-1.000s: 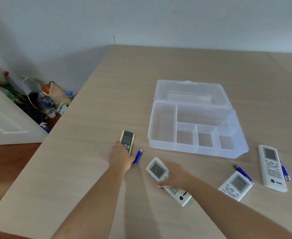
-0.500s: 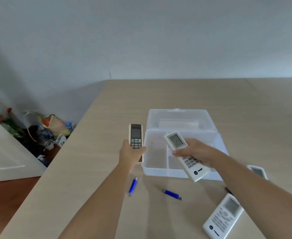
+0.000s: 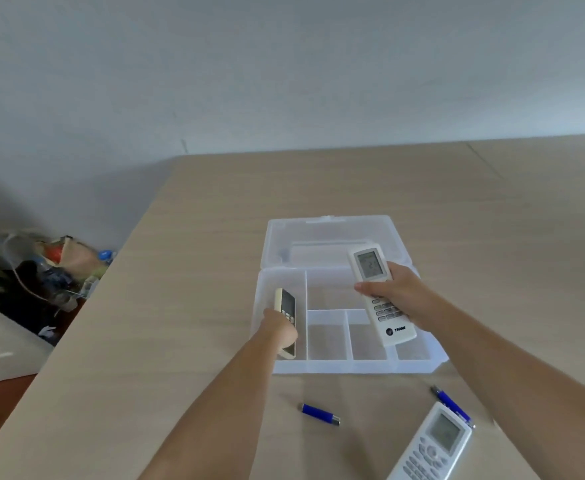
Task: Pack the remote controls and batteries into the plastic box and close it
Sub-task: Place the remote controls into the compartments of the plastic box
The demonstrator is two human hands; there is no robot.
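Note:
The clear plastic box [image 3: 353, 367] lies open on the wooden table, its lid [image 3: 332, 230] flat behind it and dividers inside. My left hand [image 3: 279, 329] holds a small beige remote [image 3: 285, 306] over the long left compartment. My right hand [image 3: 398, 292] grips a long white remote [image 3: 374, 271] above the box's right half. Another white remote [image 3: 433, 445] rests on the table at the near right. One blue battery [image 3: 320, 414] lies in front of the box; a second blue battery [image 3: 452, 405] sits beside the near remote.
The table's left edge [image 3: 87, 306] drops to a floor with a pile of bags and bottles [image 3: 59, 268]. A grey wall stands behind the table's far edge. A white panel [image 3: 0, 348] lies at the lower left.
Both hands lifted their remotes off the table and carried them forward over the open box. The camera view tilted up and moved closer to the box.

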